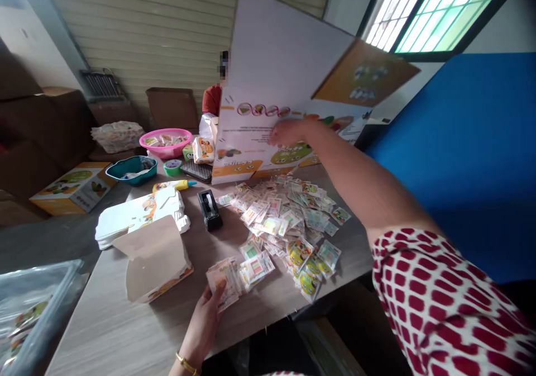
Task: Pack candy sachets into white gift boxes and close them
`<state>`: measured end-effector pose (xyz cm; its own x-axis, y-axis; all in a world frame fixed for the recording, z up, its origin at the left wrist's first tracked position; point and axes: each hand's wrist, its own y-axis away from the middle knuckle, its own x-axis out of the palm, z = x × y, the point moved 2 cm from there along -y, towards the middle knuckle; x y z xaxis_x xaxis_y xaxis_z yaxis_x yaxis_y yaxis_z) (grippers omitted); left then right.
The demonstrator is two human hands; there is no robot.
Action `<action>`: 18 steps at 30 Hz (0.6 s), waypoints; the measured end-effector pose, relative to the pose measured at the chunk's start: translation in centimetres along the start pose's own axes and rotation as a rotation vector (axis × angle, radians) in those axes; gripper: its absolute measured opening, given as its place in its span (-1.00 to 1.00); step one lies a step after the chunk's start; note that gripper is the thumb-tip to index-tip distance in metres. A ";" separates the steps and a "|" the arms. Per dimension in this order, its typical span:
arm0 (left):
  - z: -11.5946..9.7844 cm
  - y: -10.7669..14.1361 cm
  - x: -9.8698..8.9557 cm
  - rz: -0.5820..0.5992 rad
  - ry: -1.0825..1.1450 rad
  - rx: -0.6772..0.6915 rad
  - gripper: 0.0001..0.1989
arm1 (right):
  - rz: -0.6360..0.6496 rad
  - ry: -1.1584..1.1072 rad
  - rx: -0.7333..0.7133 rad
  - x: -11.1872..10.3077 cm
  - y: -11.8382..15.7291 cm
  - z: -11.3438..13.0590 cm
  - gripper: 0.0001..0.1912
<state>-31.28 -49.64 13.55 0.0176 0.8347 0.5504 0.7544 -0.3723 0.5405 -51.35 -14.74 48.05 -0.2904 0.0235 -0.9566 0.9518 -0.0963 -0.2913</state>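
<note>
My left hand (207,312) is at the front edge of the table, its thumb closed over a small stack of clear printed packets (224,280). My right arm reaches far forward, and my right hand (288,133) is in front of the printed side of a large white and orange carton (288,46). Its fingers are blurred, so whether it grips or only touches the carton is unclear. Between my arms lies a heap of small packets (280,214) with coloured contents. Several yellow-green packets (307,267) lie at its near side. An open small box (157,264) stands left of my left hand.
Flat white boxes (142,214), a black tape dispenser (209,209) and a yellow glue bottle (176,185) are on the left of the table (104,331). A pink basin (166,147) and teal basin (132,171) stand farther back. Another person's sleeve (211,99) shows behind the carton.
</note>
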 end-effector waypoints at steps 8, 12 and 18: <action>-0.1 -0.1 0.0 0.006 0.021 -0.012 -0.43 | -0.375 0.011 0.058 2.7 -5.2 2.0 -0.42; -0.2 -0.1 0.0 -0.029 0.022 -0.035 -0.45 | -0.279 -0.005 -0.007 8.6 -7.8 0.2 -0.34; -0.4 0.0 0.2 -0.047 0.044 -0.059 -0.46 | -0.034 -0.087 0.048 17.2 -11.0 -2.2 -0.25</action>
<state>-31.53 -49.65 13.85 -0.0468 0.8333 0.5508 0.7139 -0.3578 0.6019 -66.64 -11.09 34.80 -0.3325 -0.0589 -0.9413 0.9358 -0.1449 -0.3215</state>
